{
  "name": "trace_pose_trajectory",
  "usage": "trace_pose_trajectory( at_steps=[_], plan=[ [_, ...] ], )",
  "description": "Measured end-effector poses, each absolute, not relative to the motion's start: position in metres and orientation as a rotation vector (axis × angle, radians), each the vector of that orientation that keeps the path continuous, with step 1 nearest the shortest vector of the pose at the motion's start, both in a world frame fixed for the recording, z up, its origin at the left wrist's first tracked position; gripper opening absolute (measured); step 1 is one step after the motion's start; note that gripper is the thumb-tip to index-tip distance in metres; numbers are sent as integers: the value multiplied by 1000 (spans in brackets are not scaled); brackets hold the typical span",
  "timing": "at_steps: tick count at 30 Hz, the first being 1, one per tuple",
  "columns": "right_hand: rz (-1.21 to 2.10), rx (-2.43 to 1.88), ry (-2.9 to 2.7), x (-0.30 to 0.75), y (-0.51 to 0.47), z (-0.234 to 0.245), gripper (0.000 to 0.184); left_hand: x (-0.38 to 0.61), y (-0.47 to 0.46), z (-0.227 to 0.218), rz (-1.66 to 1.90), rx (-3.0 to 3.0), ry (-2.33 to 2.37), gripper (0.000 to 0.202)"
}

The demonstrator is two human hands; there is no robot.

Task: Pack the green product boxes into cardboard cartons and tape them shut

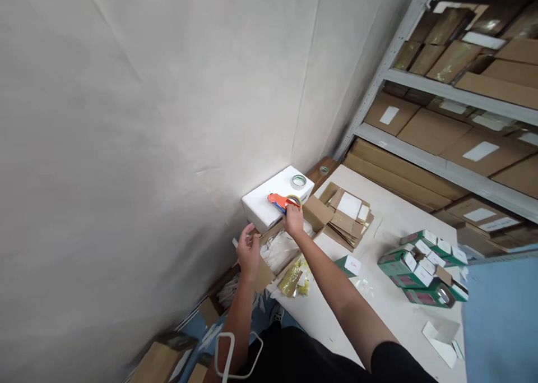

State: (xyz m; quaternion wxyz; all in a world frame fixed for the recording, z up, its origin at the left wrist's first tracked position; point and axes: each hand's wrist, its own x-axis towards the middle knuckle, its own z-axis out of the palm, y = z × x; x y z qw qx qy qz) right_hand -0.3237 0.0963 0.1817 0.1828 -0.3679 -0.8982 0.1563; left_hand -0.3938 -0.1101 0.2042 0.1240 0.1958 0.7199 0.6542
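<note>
green boxes [393, 261], shelved cartons [437, 129]

Bare tabletop [389, 234] between flat cartons [347, 219], green boxes [420, 266]

orange tape dispenser [281, 202] glossy plastic; white box [269, 203] smooth matt; flattened cartons [347, 219] matt brown cardboard; green boxes [420, 265] glossy card; worktop [390, 215] smooth matt white.

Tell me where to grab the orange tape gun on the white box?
Probably grip the tape gun by its orange handle, sticking out left of the tape roll. Come from the near side, as the right hand does; the wall stands behind the white box.
</note>
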Motion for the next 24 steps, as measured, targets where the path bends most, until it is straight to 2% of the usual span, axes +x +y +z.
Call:
trace_pose_trajectory(
  at_steps=[6, 12, 17, 24],
  plan=[
    [373, -1198, -2311, -209, 75, 189, 20, -356, -49, 220, 1917, 750, 1924, 42],
    [329, -1480, -2117, -64, 49, 180, 13, -269, 15, 220, 1717, 972, 1776, 40],
    [330, -1710, -1939, 56, 12, 150, 13, -176, 42, 197, 1483, 1093, 1631, 40],
    [485, -2061, -1758, 187, -50, 81, 17, -67, 43, 182, 1036, 1275, 1427, 51]
  ],
)
